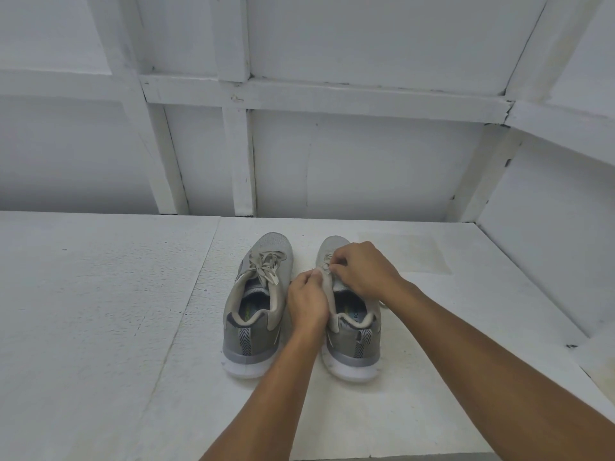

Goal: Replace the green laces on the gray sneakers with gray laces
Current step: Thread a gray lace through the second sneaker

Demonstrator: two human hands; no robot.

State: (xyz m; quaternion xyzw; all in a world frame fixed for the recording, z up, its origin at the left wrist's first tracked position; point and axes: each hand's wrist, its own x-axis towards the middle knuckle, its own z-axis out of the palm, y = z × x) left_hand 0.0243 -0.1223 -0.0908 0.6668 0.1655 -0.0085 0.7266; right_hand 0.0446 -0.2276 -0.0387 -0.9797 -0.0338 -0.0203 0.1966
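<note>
Two gray sneakers stand side by side on the white surface, toes pointing away from me. The left sneaker (254, 304) has a pale gray lace (266, 266) tied in a bow. Over the right sneaker (352, 331) both hands work at the lacing. My left hand (307, 301) pinches a pale lace (323, 268) at the shoe's left side. My right hand (361, 269) pinches the same lace from above and hides most of the eyelets. A lace end trails off the shoe's right side (382, 304). No green lace shows.
The white foam-like table top (100, 311) has seams running toward me. White panelled walls with wooden battens (239, 161) close off the back and the right side (549, 227). The table's front edge lies at the bottom right.
</note>
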